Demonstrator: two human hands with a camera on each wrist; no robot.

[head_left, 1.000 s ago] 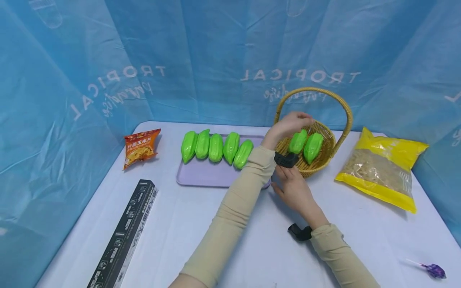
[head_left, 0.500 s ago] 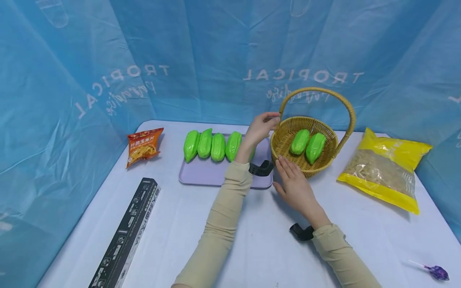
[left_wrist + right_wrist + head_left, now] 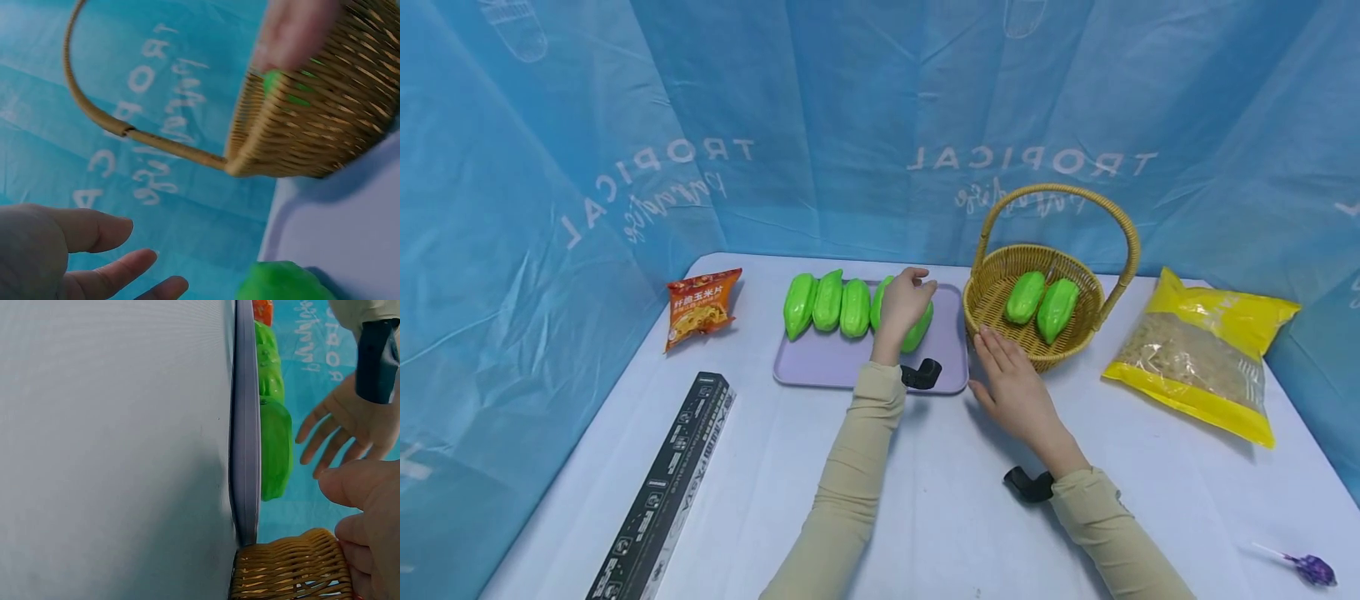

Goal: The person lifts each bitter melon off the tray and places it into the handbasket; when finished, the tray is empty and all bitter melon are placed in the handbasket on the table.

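My left hand [image 3: 904, 302] hovers over the right part of a lilac tray [image 3: 820, 367], fingers loose and holding nothing. Glossy green star fruits [image 3: 855, 308] stand in a row on this tray; the hand partly covers the two rightmost. In the left wrist view its thumb and fingers [image 3: 140, 259] are spread apart. My right hand [image 3: 1017, 392] rests with extended fingers on the near left rim of a wicker basket [image 3: 1037, 354], thumb held away. Inside the basket lie two more star fruits [image 3: 1057, 310]. The right wrist view shows the right hand [image 3: 378, 519] at the basket rim.
An orange snack bag [image 3: 702, 308] stands at the back left, with a long black pasta box [image 3: 662, 483] nearer. Right of the basket lies a yellow bag [image 3: 1206, 354]; a purple lollipop [image 3: 1311, 569] is at the front right. The basket's tall handle [image 3: 1056, 188] arches up.
My left hand has moved left from above the basket, past its rim, to above the star fruits on the tray. My right hand has stayed at the basket rim.
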